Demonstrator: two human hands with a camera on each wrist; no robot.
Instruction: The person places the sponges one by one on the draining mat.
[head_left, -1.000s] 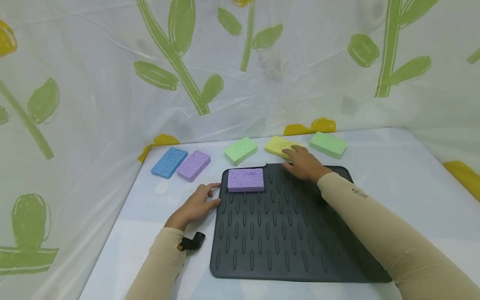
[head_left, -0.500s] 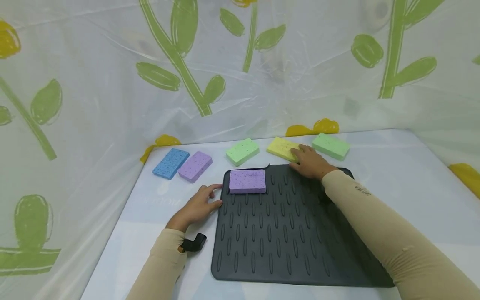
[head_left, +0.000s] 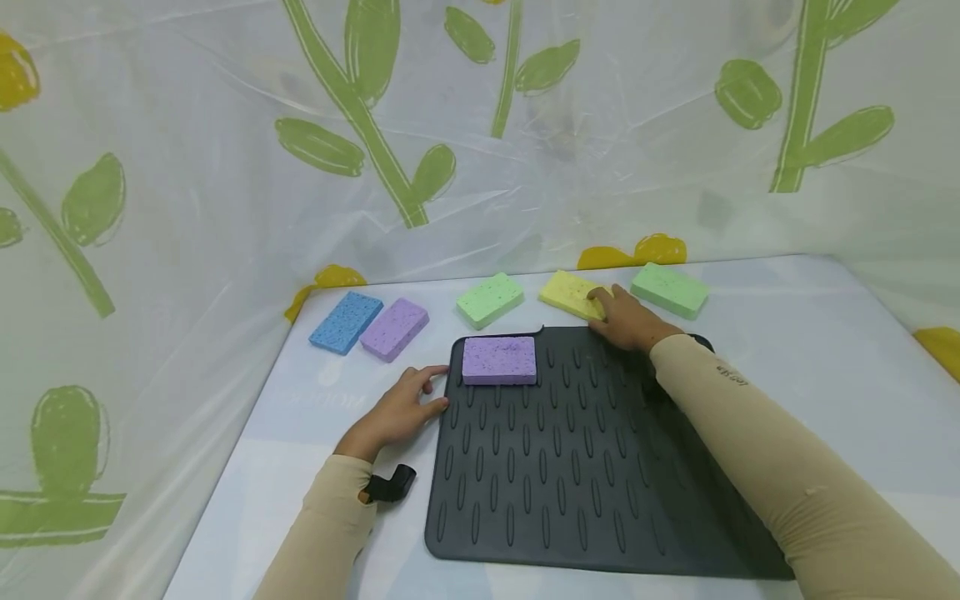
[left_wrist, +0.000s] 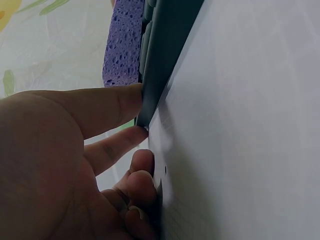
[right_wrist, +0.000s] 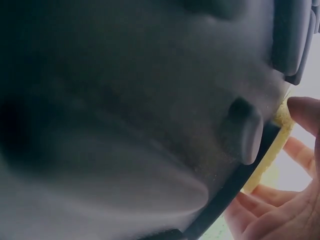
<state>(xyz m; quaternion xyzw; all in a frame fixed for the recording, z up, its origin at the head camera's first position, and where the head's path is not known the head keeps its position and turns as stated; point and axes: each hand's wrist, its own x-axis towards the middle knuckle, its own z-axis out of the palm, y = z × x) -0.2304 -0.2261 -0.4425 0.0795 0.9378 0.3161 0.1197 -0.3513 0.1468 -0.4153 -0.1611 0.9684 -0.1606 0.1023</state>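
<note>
In the head view a yellow sponge (head_left: 567,293) lies on the table behind the dark ridged mat (head_left: 551,467). My right hand (head_left: 628,323) grips its right end, thumb on the near side and fingers on the far side; the right wrist view shows the yellow sponge (right_wrist: 267,160) between them, partly behind the mat's edge. My left hand (head_left: 396,411) rests at the mat's left edge. Up close, the left thumb and index finger touch that rim, fairly straight, while the other fingers curl loosely. A purple sponge (head_left: 499,361) lies flat in the mat's far left corner.
Behind the mat lie a light green sponge (head_left: 490,300) and, to the right, another green sponge (head_left: 669,290). A blue sponge (head_left: 346,322) and a second purple sponge (head_left: 394,329) lie left of it. A plant-patterned curtain (head_left: 247,208) hangs along the table's back and left.
My right hand has shifted right along the yellow sponge, from above it to its right end, and its fingers have closed on it. The left hand stays at the mat's edge.
</note>
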